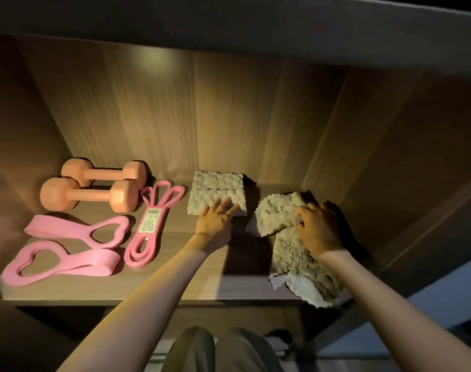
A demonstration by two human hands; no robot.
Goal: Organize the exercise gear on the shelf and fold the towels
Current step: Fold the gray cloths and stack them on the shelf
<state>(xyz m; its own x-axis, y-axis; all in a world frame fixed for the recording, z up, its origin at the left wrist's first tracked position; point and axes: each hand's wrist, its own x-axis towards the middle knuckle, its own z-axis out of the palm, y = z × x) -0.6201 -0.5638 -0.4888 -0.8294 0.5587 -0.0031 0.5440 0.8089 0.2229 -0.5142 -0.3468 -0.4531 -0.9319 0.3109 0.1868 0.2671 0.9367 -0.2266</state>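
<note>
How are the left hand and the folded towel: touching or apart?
Touching. In the head view the left hand lays straight fingers on the near edge of the folded towel.

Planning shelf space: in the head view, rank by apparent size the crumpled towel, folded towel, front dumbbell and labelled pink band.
1. crumpled towel, clearly largest.
2. front dumbbell and labelled pink band: similar length, not ranked.
3. folded towel, shortest, partly under the left hand.
</note>
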